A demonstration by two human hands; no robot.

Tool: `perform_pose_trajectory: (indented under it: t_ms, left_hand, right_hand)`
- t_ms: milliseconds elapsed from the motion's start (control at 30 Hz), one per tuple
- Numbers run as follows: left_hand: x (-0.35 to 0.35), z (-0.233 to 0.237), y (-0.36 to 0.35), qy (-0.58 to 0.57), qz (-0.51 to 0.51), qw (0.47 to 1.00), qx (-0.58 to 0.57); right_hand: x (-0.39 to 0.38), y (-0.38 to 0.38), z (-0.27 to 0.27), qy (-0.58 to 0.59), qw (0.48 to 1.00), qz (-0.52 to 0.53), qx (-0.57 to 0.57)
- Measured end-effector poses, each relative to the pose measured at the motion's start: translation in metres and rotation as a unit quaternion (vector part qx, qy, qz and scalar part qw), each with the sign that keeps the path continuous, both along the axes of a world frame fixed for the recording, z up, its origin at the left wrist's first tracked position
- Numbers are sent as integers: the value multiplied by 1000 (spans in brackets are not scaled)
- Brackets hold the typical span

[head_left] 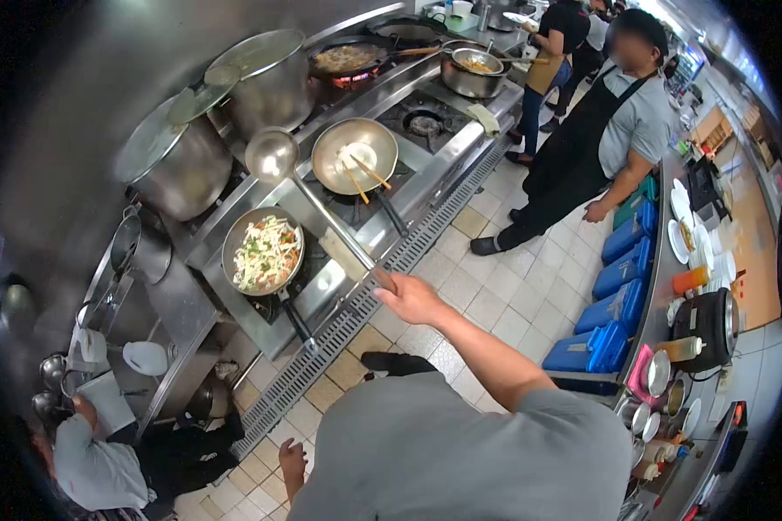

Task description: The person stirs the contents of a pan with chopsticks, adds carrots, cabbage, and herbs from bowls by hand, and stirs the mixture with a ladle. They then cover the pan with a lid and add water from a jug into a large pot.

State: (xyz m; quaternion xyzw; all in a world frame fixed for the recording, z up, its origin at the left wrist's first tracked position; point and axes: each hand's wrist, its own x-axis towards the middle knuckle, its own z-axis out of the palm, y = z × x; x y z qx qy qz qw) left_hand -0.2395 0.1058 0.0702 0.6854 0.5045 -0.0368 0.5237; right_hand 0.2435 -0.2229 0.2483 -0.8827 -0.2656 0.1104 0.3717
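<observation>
My right hand (408, 300) covers the end of the ladle (334, 213). Behind my left hand (293, 460), my shirt (460, 451) hides most of that arm. Left of my right hand, the food (269, 253) is too small to make out piece by piece and covers the base of its pan (228, 252). Beyond that hand, to the right, the cook's (638, 130) face is blurred.

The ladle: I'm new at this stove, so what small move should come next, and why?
Probably ease the ladle toward the nearer pan of chopped food: the right hand already grips its handle, and its bowl shows just beyond that pan. I'd keep it level, since I can't tell whether it holds anything.
</observation>
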Motion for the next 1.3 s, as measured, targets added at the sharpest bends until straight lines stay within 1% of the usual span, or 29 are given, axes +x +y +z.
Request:
perform_pose_trajectory:
  t_ms: [33, 67, 100, 133, 167, 200, 233, 267, 333, 367, 433, 467, 533, 633, 667, 700, 767, 867, 900, 933, 967, 1000, 1033, 1067, 1100, 1167, 1200, 1233, 1300]
  left_hand:
    - [12, 5, -2, 30, -25, 999, 0]
    - [21, 5, -2, 59, -53, 997, -1]
    - [22, -11, 4, 62, -66, 996, -24]
    - [22, -27, 11, 66, -81, 993, -48]
    - [24, -38, 20, 68, -92, 992, -48]
    - [30, -45, 29, 118, -160, 979, -46]
    - [37, -51, 37, 163, -232, 958, -43]
    - [40, -55, 45, 141, -216, 965, -43]
    - [46, -67, 60, 97, -184, 977, -42]
    - [49, -63, 64, 97, -216, 970, -45]
    - [57, -74, 70, -7, -97, 987, -131]
    - [54, -77, 69, -19, -119, 983, -137]
    - [44, -81, 72, -13, -174, 974, -144]
    - [18, -91, 71, 87, -299, 942, -122]
    - [10, -97, 71, 113, -344, 925, -112]
    - [7, -99, 69, 132, -381, 910, -100]
    - [8, -100, 56, 157, -434, 883, -90]
    - [39, -88, 29, 153, -432, 883, -103]
    - [53, -85, 17, 140, -421, 889, -114]
    - [69, -76, 1, 118, -396, 901, -131]
    - [86, -69, -15, 92, -375, 912, -142]
    - [103, -62, -32, 67, -356, 920, -145]
    - [115, -55, -49, 55, -348, 926, -134]
    - [133, -57, -65, 60, -355, 929, -82]
    - [143, -51, -86, 63, -360, 928, -66]
    - [146, -41, -129, 64, -364, 928, -45]
    - [143, -45, -149, 12, -405, 914, -29]
    - [142, -47, -164, -38, -445, 895, -12]
    - [124, -45, -193, -22, -501, 865, -39]
  right_hand:
    - [-16, 3, 11, 3, 1000, 3, 1]
    - [-28, 6, 22, 178, 974, 46, 133]
    - [-42, 7, 34, 343, 899, 82, 260]
    - [-53, 20, 47, 533, 734, 60, 416]
    - [-62, 32, 50, 626, 631, 76, 452]
    - [-82, 48, 54, 548, 733, 47, 400]
    - [-105, 56, 58, 461, 820, 14, 339]
    - [-128, 53, 61, 423, 848, -11, 319]
    - [-178, 12, 65, 424, 846, -35, 323]
    - [-199, -21, 69, 420, 849, -47, 317]
    - [-247, -94, 63, 380, 861, -110, 319]
    - [-281, -127, 60, 355, 868, -143, 316]
    - [-338, -182, 76, 329, 851, -265, 313]
    - [-412, -237, 109, 241, 824, -437, 269]
    - [-437, -254, 103, 207, 797, -484, 298]
    - [-462, -265, 112, 154, 768, -527, 329]
    - [-508, -296, 119, 99, 705, -591, 378]
    - [-551, -358, 131, -11, 677, -699, 231]
    - [-560, -381, 139, -23, 662, -729, 172]
    - [-565, -398, 162, 1, 638, -758, 138]
    - [-579, -451, 134, -86, 654, -751, -16]
    - [-588, -492, 121, -102, 642, -758, -57]
    - [-591, -525, 127, -77, 650, -753, -68]
    - [-595, -561, 124, -66, 655, -749, -74]
    - [-596, -602, 115, -34, 670, -740, -49]
    - [-595, -681, 86, 5, 669, -730, -138]
    - [-590, -706, 84, 6, 670, -730, -132]
    - [-586, -726, 81, 34, 686, -718, -118]
    - [-581, -756, 79, 67, 701, -703, -101]
